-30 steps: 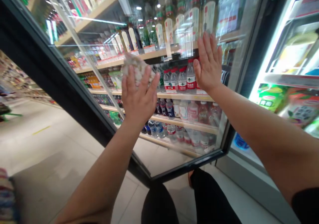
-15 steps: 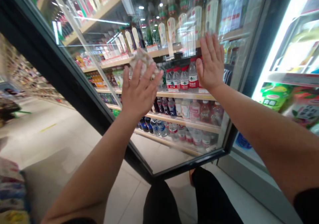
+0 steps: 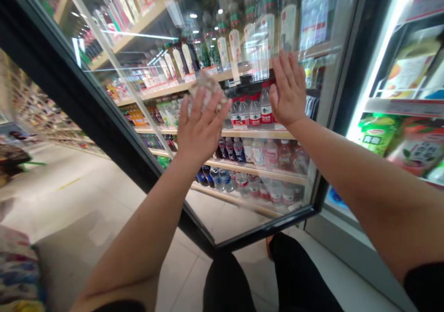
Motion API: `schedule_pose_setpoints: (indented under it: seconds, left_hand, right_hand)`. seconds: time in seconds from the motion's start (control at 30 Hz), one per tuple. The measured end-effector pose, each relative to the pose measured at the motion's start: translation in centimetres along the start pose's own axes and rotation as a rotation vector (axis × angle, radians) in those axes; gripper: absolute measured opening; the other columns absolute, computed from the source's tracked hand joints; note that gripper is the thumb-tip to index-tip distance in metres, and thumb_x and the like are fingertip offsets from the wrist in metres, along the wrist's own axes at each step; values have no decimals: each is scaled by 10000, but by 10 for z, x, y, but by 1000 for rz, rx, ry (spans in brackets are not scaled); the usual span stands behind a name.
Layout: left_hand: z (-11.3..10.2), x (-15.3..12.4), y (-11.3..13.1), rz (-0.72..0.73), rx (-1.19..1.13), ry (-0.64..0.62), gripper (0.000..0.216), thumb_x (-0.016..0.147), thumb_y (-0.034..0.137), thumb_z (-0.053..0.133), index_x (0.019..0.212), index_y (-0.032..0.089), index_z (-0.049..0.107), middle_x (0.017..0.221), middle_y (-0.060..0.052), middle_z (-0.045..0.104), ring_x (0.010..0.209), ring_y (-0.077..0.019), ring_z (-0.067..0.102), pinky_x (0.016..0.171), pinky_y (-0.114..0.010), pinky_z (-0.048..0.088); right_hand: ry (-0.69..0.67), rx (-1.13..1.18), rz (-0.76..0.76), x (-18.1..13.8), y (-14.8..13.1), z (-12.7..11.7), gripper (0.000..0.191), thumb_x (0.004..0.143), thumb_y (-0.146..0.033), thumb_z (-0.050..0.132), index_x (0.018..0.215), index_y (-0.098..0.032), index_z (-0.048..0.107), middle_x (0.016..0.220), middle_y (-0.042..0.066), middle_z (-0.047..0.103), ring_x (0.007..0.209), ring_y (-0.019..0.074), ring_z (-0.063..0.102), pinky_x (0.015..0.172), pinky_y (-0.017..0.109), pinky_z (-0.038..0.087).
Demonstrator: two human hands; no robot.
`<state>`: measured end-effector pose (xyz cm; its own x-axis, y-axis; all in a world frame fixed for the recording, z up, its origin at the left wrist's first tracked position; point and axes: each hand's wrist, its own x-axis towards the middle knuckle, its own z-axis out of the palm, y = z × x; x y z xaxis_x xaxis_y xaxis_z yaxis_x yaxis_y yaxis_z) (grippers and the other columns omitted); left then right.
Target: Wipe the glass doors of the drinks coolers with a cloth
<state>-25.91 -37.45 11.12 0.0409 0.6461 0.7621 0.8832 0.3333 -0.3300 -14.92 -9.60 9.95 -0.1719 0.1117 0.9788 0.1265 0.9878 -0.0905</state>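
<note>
Head view: my open left hand (image 3: 199,134) only pins the rag (image 3: 208,88) against the door (image 3: 263,231), my right hand (image 3: 289,94) flat and empty; the rag may drop.

Runs black along the door frame (image 3: 86,99), and black again on the trousers (image 3: 298,275) and the sleeve (image 3: 423,286). Shows mottled whitish grey on the crumpled cloth (image 3: 208,88). Red caps and red-and-white labels on the clear water bottles (image 3: 255,111); pale pink and dark blue among the lower bottles (image 3: 268,154). Pale wood tan on the shelves (image 3: 249,134). Bright green with white lettering on the packet (image 3: 376,134). Light beige on the floor tiles (image 3: 52,210), crossed by a short yellow line (image 3: 69,183). Blurred many-coloured print on the fabric (image 3: 17,270).
</note>
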Motion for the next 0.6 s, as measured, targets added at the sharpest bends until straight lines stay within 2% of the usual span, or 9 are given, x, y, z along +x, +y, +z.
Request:
schedule_pose_setpoints:
  seconds: [0.1,0.17,0.23,0.3,0.37,0.43,0.5,0.6]
  left_hand:
    - [-28,1,-18,-223,69,106,586,991,356,451,1574,338,386,1702,58,236,1607,-258,42,1317,-563,-22]
    - [-33,-12,-23,-307,109,178,619,998,362,439,1605,290,336,1721,25,173,1607,-286,-3,1309,-586,0]
    - [-27,-30,-20,-303,102,160,606,1005,378,426,1598,277,355,1716,-5,200,1605,-303,-5,1299,-606,42]
    - [-20,-46,-16,-234,30,52,542,995,397,439,1531,325,460,1676,9,320,1603,-295,63,1303,-591,62]
    - [-22,-53,-18,-195,-1,-16,508,983,403,451,1486,361,507,1651,39,372,1597,-283,111,1310,-569,45]
    - [-33,-52,-27,-223,72,19,555,984,398,448,1534,326,453,1682,30,303,1599,-297,88,1310,-569,29]
    - [-42,-53,-35,-285,163,90,621,992,376,437,1595,245,364,1714,-29,205,1598,-335,44,1301,-603,42]
    - [-36,-70,-31,-345,171,125,668,985,358,460,1614,181,324,1717,-110,158,1591,-379,16,1284,-648,83]
  right_hand:
    - [-6,25,4,-1,-3,-4,667,979,-602,132,1605,-427,284,1617,-175,373,1602,139,46,1343,448,75]
    - [-12,7,12,-2,-8,-7,666,984,-586,130,1610,-416,278,1623,-169,366,1601,149,79,1344,453,94]
    - [-21,-20,16,-2,-13,-11,669,991,-569,123,1620,-394,265,1627,-156,366,1599,163,107,1343,470,118]
    - [-23,-37,15,-3,-16,-14,664,994,-562,121,1620,-396,266,1620,-156,381,1599,172,113,1339,482,138]
    - [-25,-56,12,-2,-17,-15,654,1000,-546,126,1620,-397,269,1625,-158,367,1598,175,122,1337,485,152]
    - [-23,-83,12,-2,-17,-16,648,1006,-523,138,1624,-379,269,1646,-152,320,1596,178,141,1335,485,167]
    - [-19,-98,10,-2,-15,-14,644,1012,-509,152,1630,-361,259,1660,-143,288,1595,179,155,1333,495,173]
    - [-4,-78,-1,-3,-13,-11,636,1013,-515,167,1630,-380,242,1648,-150,320,1598,177,138,1334,495,162]
